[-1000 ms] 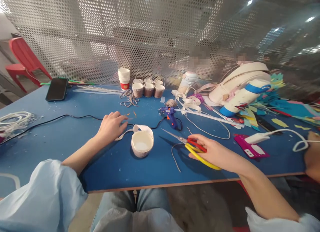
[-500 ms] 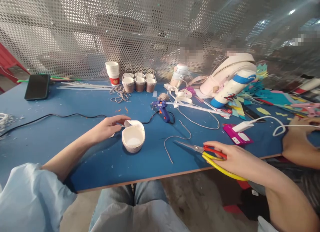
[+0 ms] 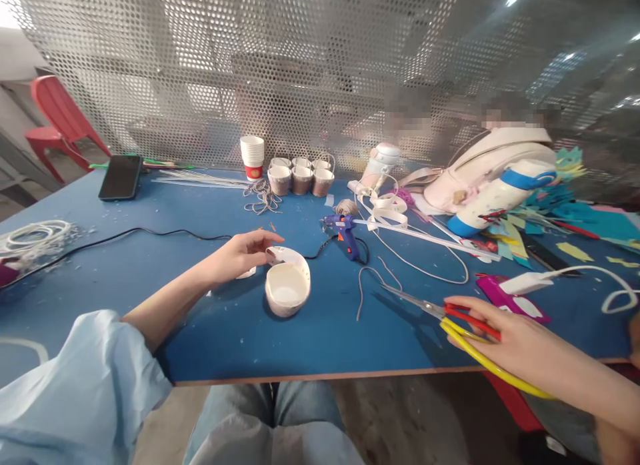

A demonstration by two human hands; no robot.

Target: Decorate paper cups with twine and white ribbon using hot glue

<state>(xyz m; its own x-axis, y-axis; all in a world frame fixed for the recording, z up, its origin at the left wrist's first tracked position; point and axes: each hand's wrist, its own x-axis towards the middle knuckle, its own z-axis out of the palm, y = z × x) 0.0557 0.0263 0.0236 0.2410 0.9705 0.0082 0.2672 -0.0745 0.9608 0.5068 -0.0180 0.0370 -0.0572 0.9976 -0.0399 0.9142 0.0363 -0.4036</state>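
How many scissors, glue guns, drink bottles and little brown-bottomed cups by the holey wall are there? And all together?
Scissors: 1
Glue gun: 1
Bottles: 2 (blue-and-white bottle, pale bottle)
Brown-bottomed cups: 6
Total: 10

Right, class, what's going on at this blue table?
The left hand is at the white strip curling behind a small cup. The right hand holds scissors by their red and yellow handles. A loose cord lies between cup and scissors; a glue gun rests farther back.
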